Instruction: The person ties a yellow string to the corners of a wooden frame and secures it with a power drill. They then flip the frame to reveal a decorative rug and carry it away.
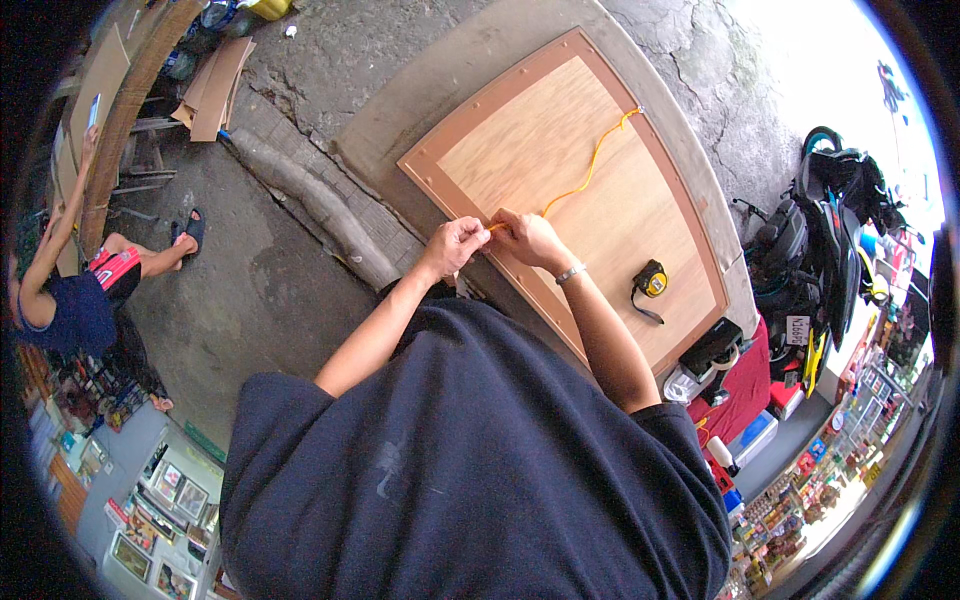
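Note:
A yellow-orange cord point(585, 180) runs across a framed wooden panel point(525, 130), from its far right corner toward my hands. Both hands meet over the panel's near left edge. My left hand point(456, 247) pinches the cord's near end between thumb and fingers. Close beside it, my right hand point(530, 240) is closed on the same cord, with a band around the wrist. The exact finger grip is too small to make out. A black and yellow tape measure point(651, 280) lies on the panel to the right of my right hand, its dark strap hanging toward me.
The panel rests on a grey table point(400, 100). A dark phone-like object point(712, 342) and a tape roll lie by its right corner. A motorcycle point(830, 240) stands at the right. At the left a person point(70, 300) sits near leaning boards. A long grey roll point(300, 195) lies on the floor.

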`<act>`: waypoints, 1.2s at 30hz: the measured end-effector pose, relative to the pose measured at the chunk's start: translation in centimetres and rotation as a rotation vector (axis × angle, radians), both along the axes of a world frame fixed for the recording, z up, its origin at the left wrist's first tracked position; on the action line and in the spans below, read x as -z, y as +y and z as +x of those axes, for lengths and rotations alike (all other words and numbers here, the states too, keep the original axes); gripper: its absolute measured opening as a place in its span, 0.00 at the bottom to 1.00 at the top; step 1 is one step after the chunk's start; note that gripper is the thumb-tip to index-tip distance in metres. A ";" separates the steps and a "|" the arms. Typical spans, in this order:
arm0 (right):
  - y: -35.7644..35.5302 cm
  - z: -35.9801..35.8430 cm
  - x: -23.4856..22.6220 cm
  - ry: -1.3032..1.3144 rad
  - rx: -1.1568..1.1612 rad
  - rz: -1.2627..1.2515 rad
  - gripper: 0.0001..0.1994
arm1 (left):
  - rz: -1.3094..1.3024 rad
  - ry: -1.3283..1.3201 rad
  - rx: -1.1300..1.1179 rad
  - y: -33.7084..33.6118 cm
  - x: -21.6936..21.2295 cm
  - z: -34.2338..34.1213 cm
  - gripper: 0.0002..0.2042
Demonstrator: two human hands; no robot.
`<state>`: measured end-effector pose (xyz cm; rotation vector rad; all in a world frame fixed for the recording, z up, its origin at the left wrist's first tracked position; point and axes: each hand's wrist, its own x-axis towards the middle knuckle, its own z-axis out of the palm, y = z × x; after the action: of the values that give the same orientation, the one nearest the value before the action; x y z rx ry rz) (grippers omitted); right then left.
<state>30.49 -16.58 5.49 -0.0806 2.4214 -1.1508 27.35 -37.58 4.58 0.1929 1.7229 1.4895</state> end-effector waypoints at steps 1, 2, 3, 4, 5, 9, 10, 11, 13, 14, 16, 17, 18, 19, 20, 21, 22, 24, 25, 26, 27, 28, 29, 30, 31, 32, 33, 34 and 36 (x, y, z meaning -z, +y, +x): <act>-0.1 0.0 -0.2 0.004 0.000 0.007 0.10 | 0.011 -0.016 0.004 -0.4 0.4 0.2 0.11; -0.1 0.0 -0.3 0.008 -0.001 0.014 0.10 | 0.023 -0.033 0.007 -0.6 0.9 0.6 0.11; -0.2 0.0 -0.5 0.013 -0.001 0.020 0.10 | 0.051 -0.061 -0.039 -0.7 1.3 0.9 0.10; -0.1 0.0 -0.3 0.008 0.000 0.019 0.10 | 0.079 -0.090 -0.082 -0.6 1.4 1.1 0.10; 0.0 0.0 -0.1 0.004 0.001 0.017 0.10 | 0.107 -0.119 -0.125 -0.5 1.5 1.3 0.10; 0.1 0.3 0.2 0.022 0.003 0.016 0.10 | 0.119 -0.139 -0.176 -0.7 1.4 1.6 0.09; 0.0 0.2 0.1 0.024 0.002 0.014 0.10 | 0.114 -0.122 -0.176 -0.8 1.7 1.8 0.09; 0.0 0.2 0.0 0.026 0.001 0.013 0.10 | 0.108 -0.105 -0.177 -1.0 2.0 1.8 0.09; 0.0 0.2 -0.3 0.028 0.000 0.016 0.10 | 0.094 -0.070 -0.174 -1.2 2.1 2.0 0.10; -0.1 0.2 -0.4 0.028 0.001 0.021 0.10 | 0.087 -0.054 -0.172 -1.2 2.1 2.1 0.10; -0.1 0.2 -0.4 0.035 0.001 0.030 0.10 | 0.039 -0.023 -0.121 -1.3 1.9 1.9 0.11; -0.2 0.2 -0.4 0.043 0.000 0.034 0.10 | 0.015 -0.007 -0.096 -1.3 1.8 1.8 0.12; -0.2 0.2 -0.3 0.050 -0.001 0.039 0.10 | -0.032 0.062 -0.068 -1.3 1.7 1.8 0.12; -0.2 0.2 -0.3 0.061 -0.006 0.045 0.10 | -0.079 0.131 -0.039 -1.1 1.0 1.5 0.12; -0.1 0.2 -0.3 0.072 -0.010 0.052 0.10 | -0.126 0.199 -0.010 -0.9 0.3 1.2 0.12; -0.1 0.1 -0.2 0.083 -0.014 0.059 0.10 | -0.141 0.298 -0.004 -0.5 -0.1 1.0 0.12; -0.2 -0.1 -0.5 0.081 -0.036 0.092 0.10 | -0.157 0.397 0.000 -0.1 -0.6 0.8 0.13; -0.1 -0.6 -1.1 0.078 -0.080 0.160 0.10 | -0.182 0.470 0.017 0.5 -1.6 0.5 0.13; 0.0 -1.0 -1.5 0.066 -0.111 0.192 0.10 | -0.190 0.442 0.031 0.9 -2.9 0.1 0.14; 0.2 -1.5 -2.0 0.053 -0.141 0.225 0.10 | -0.198 0.414 0.045 1.1 -3.6 -0.1 0.14; 0.4 -1.8 -2.5 0.040 -0.170 0.257 0.09 | -0.173 0.410 0.028 1.3 -3.1 -0.1 0.15; 0.4 -2.2 -3.3 0.052 -0.199 0.241 0.08 | -0.151 0.406 0.006 1.5 -2.8 -0.3 0.15; 0.4 -2.5 -4.1 0.064 -0.228 0.224 0.08 | -0.129 0.403 -0.015 1.7 -2.5 -0.4 0.16; 0.3 -2.8 -4.8 0.076 -0.257 0.207 0.07 | -0.182 0.340 -0.003 1.8 -2.3 -0.4 0.16; 0.3 -2.9 -5.2 0.056 -0.291 0.244 0.06 | -0.231 0.278 0.016 2.2 -3.1 -0.8 0.16; 0.2 -3.0 -5.5 0.037 -0.326 0.281 0.06 | -0.280 0.215 0.034 2.6 -3.6 -1.1 0.17; 0.2 -3.0 -5.6 0.017 -0.361 0.318 0.05 | -0.259 0.110 0.058 2.5 -2.6 -1.3 0.17; 0.3 -3.0 -5.8 0.019 -0.344 0.303 0.05 | -0.236 0.007 0.070 2.2 -1.0 -1.5 0.17; 0.7 -2.6 -5.7 0.016 -0.296 0.269 0.05 | -0.139 -0.191 0.064 1.9 -0.5 -2.0 0.15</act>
<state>27.87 -15.87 11.15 -0.3510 2.4514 -0.6919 25.38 -35.66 5.09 0.0315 1.6429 1.2926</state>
